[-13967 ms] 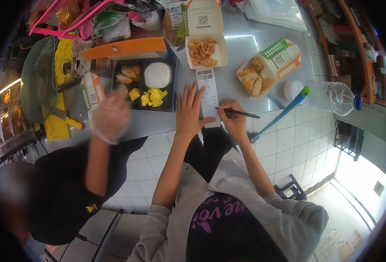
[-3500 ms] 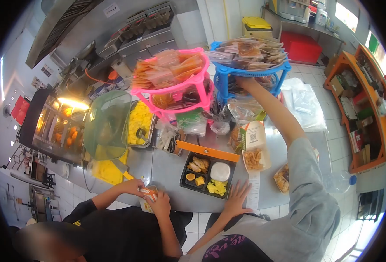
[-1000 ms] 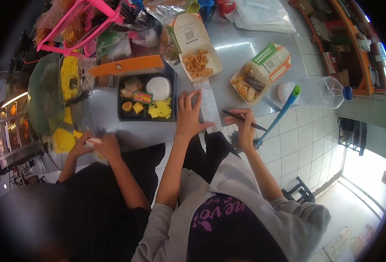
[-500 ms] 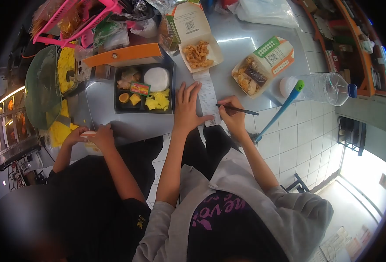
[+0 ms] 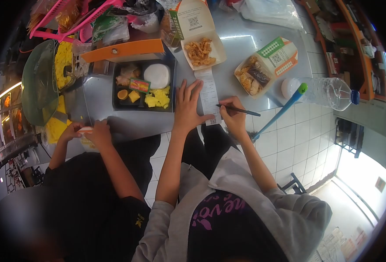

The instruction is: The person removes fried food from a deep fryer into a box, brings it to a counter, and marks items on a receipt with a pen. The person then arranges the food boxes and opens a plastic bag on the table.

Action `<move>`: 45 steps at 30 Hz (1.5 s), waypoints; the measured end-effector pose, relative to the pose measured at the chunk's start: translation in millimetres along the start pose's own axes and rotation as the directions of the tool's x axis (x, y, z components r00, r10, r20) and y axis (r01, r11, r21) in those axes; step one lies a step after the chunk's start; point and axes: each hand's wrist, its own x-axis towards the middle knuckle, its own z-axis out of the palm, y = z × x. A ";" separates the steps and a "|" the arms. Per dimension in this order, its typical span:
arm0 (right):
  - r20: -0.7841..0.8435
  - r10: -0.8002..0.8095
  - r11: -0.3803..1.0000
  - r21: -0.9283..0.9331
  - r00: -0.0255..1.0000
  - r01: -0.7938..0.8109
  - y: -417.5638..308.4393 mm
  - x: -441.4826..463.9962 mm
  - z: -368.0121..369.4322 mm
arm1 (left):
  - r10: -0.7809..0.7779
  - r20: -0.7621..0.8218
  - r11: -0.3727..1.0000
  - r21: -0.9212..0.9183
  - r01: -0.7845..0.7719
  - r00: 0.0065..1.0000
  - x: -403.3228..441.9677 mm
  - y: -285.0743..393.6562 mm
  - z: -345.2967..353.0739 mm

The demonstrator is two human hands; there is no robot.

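My left hand (image 5: 187,105) lies flat with its fingers spread, on the left edge of a printed receipt (image 5: 209,94). In my right hand (image 5: 234,114) is a dark pen (image 5: 248,112), its tip touching the receipt. Above the receipt an open carton (image 5: 200,53) holds fried pieces. Another open carton (image 5: 255,75) to the right holds fried food with a dark sachet on top. Left of my left hand sits a black compartment box (image 5: 145,107) with white rice, scrambled egg, meat, yellow pieces and a red-green sachet; its orange lid stands open.
A co-worker (image 5: 114,174) at the left holds a small carton in both hands. A pink basket (image 5: 66,32), an egg tray (image 5: 63,65) and a yellow board (image 5: 58,122) stand at the left. At the right are a plastic bottle (image 5: 328,92) and a blue-handled tool (image 5: 280,112).
Since one second ago, my right hand has moved left and brought the pen onto the receipt. My left hand has flattened beside it. A dark sachet and a red-green sachet appeared in the food since earlier.
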 end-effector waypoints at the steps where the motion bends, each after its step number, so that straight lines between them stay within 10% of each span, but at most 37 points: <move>1: 0.005 0.002 1.000 -0.023 1.000 -0.002 0.1 0.0 -0.1 | -0.006 -0.006 1.000 0.001 0.006 1.000 0.1 1.5 -0.6; 35: -0.037 -0.187 0.982 0.013 0.982 0.187 -13.3 5.6 -8.3 | -0.020 0.013 1.000 0.000 0.020 1.000 -0.5 2.2 -3.2; 41: -0.074 -0.436 0.881 -0.241 0.897 0.408 -88.4 96.9 -25.3 | 0.006 0.012 1.000 -0.009 -0.006 1.000 -2.5 0.5 -3.0; 45: 0.047 -0.175 0.834 -0.525 0.984 0.173 -110.3 179.0 -39.9 | 0.023 -0.004 1.000 0.001 -0.023 1.000 -4.0 -1.0 -0.4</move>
